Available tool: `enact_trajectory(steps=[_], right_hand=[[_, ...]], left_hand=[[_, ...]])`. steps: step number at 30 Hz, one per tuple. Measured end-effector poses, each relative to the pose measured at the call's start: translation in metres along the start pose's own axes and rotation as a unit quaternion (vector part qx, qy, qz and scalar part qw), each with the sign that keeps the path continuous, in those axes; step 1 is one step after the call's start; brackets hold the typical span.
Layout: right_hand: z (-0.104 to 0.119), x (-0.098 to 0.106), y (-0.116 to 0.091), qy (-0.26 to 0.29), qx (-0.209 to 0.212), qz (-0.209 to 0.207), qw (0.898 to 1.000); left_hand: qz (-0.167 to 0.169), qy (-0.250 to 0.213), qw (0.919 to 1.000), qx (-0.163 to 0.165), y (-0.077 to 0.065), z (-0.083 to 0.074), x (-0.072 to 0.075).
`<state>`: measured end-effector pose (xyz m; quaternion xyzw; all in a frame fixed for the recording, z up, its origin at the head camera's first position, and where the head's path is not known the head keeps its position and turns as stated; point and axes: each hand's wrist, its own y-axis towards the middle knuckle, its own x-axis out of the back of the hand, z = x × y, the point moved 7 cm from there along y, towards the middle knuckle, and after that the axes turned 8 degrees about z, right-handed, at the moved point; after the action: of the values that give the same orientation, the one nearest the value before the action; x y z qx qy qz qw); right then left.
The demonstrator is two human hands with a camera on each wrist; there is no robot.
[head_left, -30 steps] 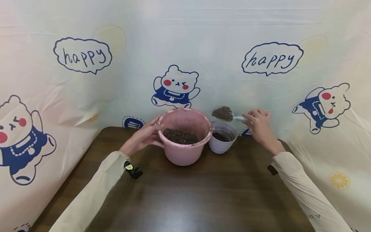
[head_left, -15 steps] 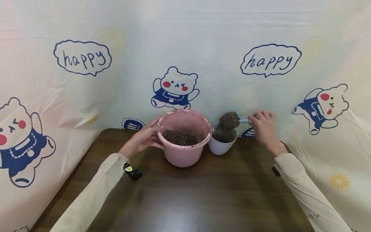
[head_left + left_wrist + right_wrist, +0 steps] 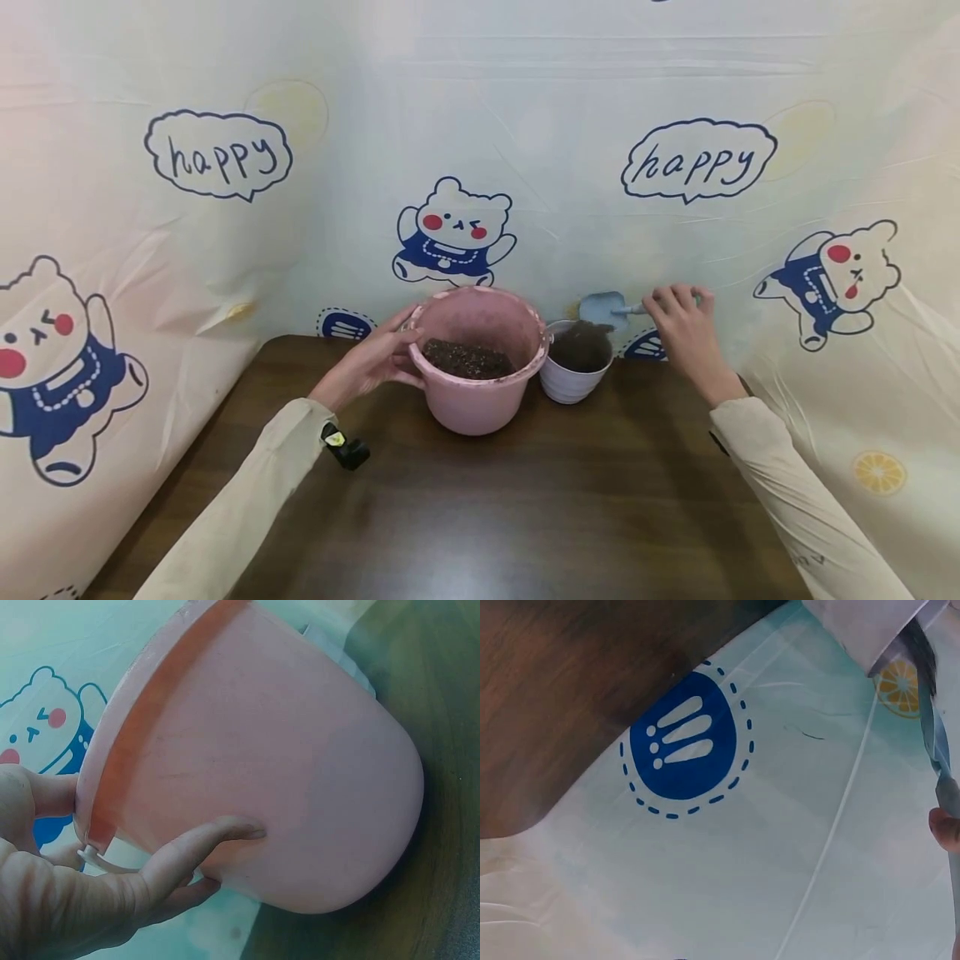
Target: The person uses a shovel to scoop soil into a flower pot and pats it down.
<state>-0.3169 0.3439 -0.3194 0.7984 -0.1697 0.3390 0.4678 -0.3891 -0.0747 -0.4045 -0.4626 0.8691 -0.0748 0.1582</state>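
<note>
Two ways to spill soil (image 3: 579,348)

On the table (image 3: 450,508), the left hand (image 3: 371,354) grips the rim and side of the upright pink bucket (image 3: 476,410); a sideways tug could jostle the white pot (image 3: 573,387) just beside it. That pot holds soil high toward its back rim, where the trowel (image 3: 602,309), handle pinched by the right hand (image 3: 686,333), might scatter crumbs if flicked.

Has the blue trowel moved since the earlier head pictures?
Yes: in the head view, the blue trowel has moved to the right, farther from the middle bear print.
</note>
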Motion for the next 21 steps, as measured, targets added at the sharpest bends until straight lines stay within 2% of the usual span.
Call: enact_trajectory(steps=[12, 18, 21], right_hand=[[-0.006, 0.018, 0.005, -0.028, -0.033, -0.05, 0.998], [-0.009, 0.024, 0.008, 0.001, -0.056, -0.064, 0.996], [-0.007, 0.024, 0.011, 0.025, -0.063, -0.059, 0.996]], left_hand=[[-0.001, -0.003, 1.0, 0.009, 0.002, 0.003, 0.001], [-0.002, -0.004, 1.0, 0.006, 0.001, 0.001, 0.001], [-0.003, -0.003, 1.0, 0.007, 0.002, 0.001, 0.001]])
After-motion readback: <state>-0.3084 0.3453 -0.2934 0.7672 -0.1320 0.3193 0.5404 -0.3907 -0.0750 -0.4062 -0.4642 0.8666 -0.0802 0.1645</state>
